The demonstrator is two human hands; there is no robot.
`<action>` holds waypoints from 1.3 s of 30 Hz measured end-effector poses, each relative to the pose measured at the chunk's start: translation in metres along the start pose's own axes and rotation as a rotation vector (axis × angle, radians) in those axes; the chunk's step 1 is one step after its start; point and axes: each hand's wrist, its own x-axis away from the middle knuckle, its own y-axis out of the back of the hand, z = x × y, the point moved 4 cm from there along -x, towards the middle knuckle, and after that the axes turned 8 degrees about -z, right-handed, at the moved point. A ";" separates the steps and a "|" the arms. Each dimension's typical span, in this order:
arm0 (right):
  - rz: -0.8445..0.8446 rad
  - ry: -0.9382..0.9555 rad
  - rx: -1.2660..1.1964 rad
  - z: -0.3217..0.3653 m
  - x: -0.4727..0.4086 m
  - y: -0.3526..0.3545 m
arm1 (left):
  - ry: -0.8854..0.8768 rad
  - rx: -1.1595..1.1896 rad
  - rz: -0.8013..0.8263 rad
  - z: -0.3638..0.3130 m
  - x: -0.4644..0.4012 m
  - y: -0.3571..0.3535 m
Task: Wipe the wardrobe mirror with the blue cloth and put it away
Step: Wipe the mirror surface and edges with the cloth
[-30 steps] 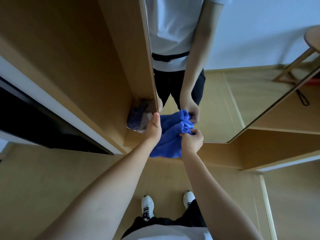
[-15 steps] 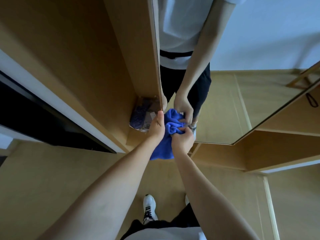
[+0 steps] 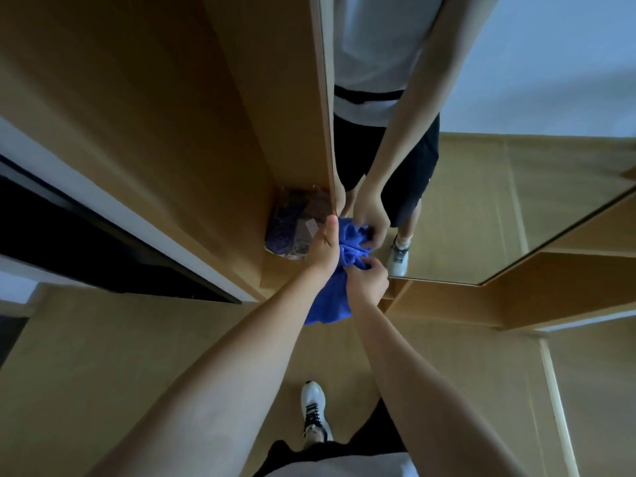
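Note:
The blue cloth (image 3: 330,301) is bunched up between both hands, close to the lower left corner of the wardrobe mirror (image 3: 481,201). My left hand (image 3: 325,251) grips its left side with the thumb pointing up along the mirror's edge. My right hand (image 3: 366,282) pinches the crumpled top folds from the right. A loose part of the cloth hangs down below my hands. The mirror reflects my arms, the cloth and my white shoe.
An open wardrobe compartment (image 3: 261,139) lies left of the mirror, with a dark patterned bag (image 3: 292,228) on its floor. Wooden shelves (image 3: 516,297) run below and right of the mirror. My shoe (image 3: 313,407) stands on the wooden floor.
Both hands have gathered the cloth into a tighter bunch and drawn closer together. The view has shifted right and slightly nearer to the mirror.

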 end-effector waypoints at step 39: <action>0.122 -0.347 -0.036 -0.035 -0.035 -0.027 | 0.126 -0.021 -0.019 0.029 -0.017 -0.019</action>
